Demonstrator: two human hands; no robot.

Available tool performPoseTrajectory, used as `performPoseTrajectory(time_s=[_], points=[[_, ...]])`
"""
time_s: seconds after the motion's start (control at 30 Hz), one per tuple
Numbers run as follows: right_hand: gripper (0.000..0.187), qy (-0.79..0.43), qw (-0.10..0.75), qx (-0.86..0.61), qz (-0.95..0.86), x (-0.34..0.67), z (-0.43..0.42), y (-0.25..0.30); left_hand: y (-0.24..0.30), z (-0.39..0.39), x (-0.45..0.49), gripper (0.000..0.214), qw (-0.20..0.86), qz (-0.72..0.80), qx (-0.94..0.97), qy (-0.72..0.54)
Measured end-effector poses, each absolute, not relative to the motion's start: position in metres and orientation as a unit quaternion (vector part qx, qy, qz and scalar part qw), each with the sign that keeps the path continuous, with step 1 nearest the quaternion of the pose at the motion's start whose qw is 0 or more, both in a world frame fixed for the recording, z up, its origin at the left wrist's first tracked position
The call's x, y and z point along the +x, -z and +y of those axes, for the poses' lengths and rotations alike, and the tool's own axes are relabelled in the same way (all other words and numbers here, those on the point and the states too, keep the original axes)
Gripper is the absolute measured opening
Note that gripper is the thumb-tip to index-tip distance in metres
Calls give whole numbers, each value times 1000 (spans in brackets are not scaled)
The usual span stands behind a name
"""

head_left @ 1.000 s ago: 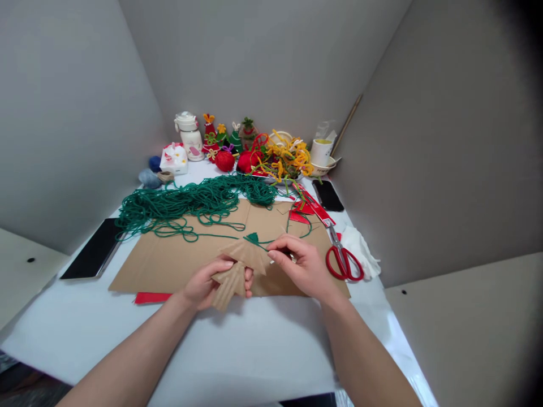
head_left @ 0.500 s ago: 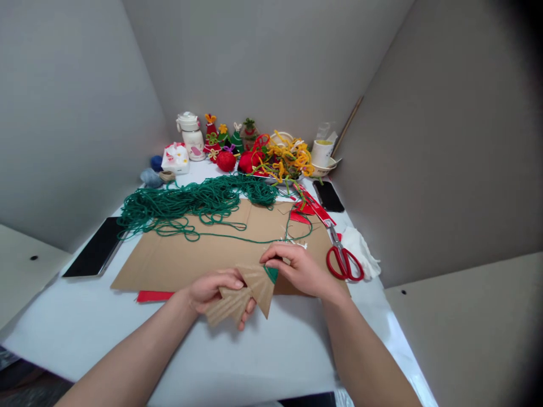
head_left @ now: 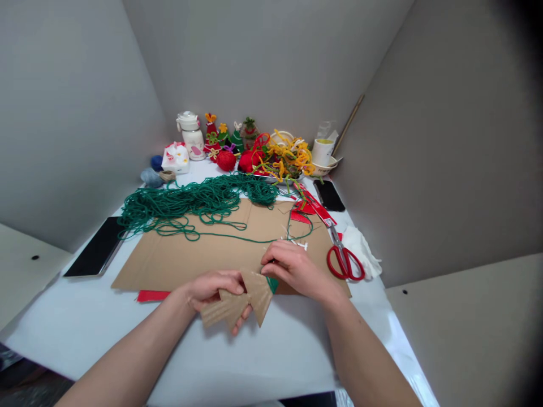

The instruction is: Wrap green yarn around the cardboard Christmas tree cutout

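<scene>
My left hand [head_left: 217,288] is closed around a brown cardboard tree cutout [head_left: 254,287], its thumb on top and fingertips showing below. Green yarn [head_left: 272,284] wraps the pointed end of the cutout, which is tilted toward the right. At that tip my right hand [head_left: 292,267] is pinched on the yarn; the exact spot under the fingertips is hidden. A strand runs from a large tangle of green yarn [head_left: 182,202] across a flat cardboard sheet [head_left: 169,265] and loops near the right hand.
Red-handled scissors [head_left: 345,263] lie at the right beside a crumpled white tissue [head_left: 360,251]. Black phones or tablets [head_left: 95,249] rest on both sides. Along the back stand a white bottle [head_left: 193,138], small yarn-covered trees [head_left: 236,138], a red yarn ball [head_left: 226,161] and a cup [head_left: 322,151].
The cutout has shifted slightly down and turned a little in my left hand. My right hand has moved slightly left at the green tip.
</scene>
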State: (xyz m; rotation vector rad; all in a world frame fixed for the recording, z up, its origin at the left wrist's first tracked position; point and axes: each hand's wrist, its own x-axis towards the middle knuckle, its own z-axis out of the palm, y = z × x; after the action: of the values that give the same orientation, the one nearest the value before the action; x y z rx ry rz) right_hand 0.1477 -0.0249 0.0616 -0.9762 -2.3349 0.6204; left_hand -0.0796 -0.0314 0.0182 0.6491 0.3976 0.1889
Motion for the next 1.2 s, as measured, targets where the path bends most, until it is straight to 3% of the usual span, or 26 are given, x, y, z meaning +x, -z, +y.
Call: performPoseTrajectory(time_s=[0.23, 0.53, 0.7, 1.2], points=[[15, -211, 265, -378, -861, 147, -27, -62, -23, -31, -77, 22, 882, 279, 367, -95], [15, -178, 319, -413, -834, 144, -30, -60, -33, -32, -66, 22, 796, 385, 362, -295], [15, -184, 350, -410, -822, 143, -30, -60, -33, -32, -70, 20, 797, 349, 340, -356], [11, -282, 381, -384, -793, 142, -35, -69, -32, -32, -73, 28, 853, 190, 339, -348]])
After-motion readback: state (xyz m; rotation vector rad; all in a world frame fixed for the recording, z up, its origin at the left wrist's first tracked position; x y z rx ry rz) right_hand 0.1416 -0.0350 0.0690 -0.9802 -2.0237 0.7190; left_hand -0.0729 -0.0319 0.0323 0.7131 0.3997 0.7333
